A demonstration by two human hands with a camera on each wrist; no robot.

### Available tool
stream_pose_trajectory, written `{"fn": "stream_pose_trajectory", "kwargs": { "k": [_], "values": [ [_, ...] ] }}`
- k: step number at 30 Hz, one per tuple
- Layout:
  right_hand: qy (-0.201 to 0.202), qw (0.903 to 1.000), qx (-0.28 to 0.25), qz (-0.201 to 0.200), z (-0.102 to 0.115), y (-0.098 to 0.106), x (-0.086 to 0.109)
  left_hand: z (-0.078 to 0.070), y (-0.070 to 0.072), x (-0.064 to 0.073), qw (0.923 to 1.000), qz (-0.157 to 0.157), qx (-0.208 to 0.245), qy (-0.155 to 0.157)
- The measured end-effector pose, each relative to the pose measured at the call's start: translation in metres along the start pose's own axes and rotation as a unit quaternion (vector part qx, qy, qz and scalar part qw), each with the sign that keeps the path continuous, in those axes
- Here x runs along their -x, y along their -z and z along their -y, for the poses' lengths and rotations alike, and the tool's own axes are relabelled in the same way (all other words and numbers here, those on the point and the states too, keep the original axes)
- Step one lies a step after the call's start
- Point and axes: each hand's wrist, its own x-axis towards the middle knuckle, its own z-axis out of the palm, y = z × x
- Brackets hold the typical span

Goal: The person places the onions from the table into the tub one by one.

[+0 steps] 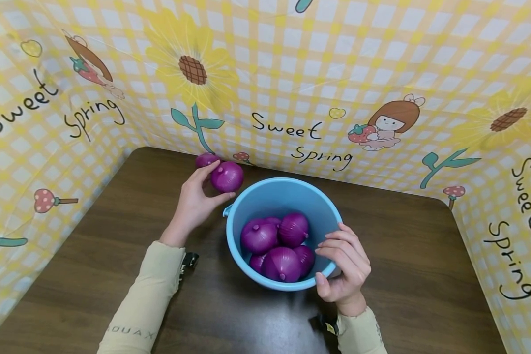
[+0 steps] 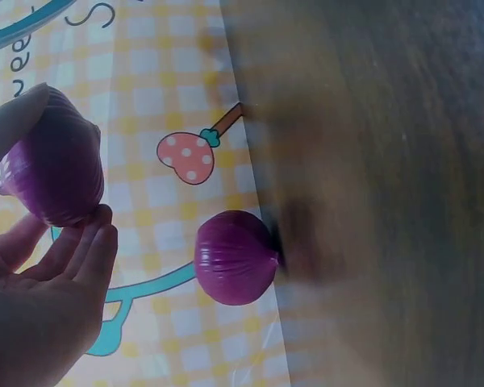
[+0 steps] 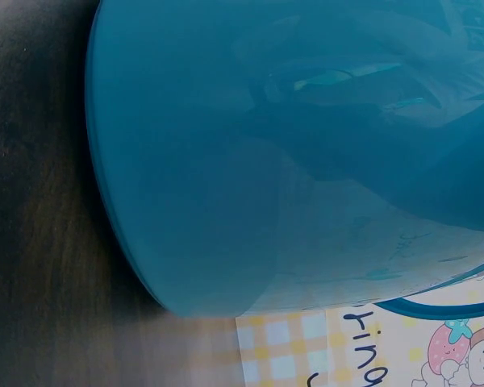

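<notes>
My left hand (image 1: 193, 200) pinches a purple onion (image 1: 228, 177) between thumb and fingers, just left of the blue bucket's rim. In the left wrist view, the thumb and fingers bracket this held onion (image 2: 60, 165) from opposite sides. Another purple onion (image 1: 205, 160) lies behind the left hand, at the back edge of the table. My right hand (image 1: 347, 263) holds the right side of the blue bucket (image 1: 287, 184), with fingers over its rim. Several onions (image 1: 284, 264) rest inside the bucket. The bucket's outer wall (image 3: 226, 177) fills most of the right wrist view.
The bucket stands on a dark brown wooden table (image 1: 407, 280). A yellow checked cloth (image 1: 283, 88) with printed flowers and lettering rises along the back and both sides. A small blue handle lug (image 1: 227, 210) juts from the bucket's left rim.
</notes>
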Motion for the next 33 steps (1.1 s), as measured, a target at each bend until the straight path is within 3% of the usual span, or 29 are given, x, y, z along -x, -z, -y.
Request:
{"fn": "stream_pose_trajectory", "kwargs": {
  "k": [17,33],
  "values": [
    [-0.003,1.0,0.0,-0.001,0.0,0.0,0.001,-0.016,0.007,0.002,0.9978,-0.041,0.011,-0.051],
    [-0.004,1.0,-0.003,-0.002,0.0,0.0,0.0,-0.036,0.013,0.002,0.9923,-0.059,0.039,-0.101]
  ]
}}
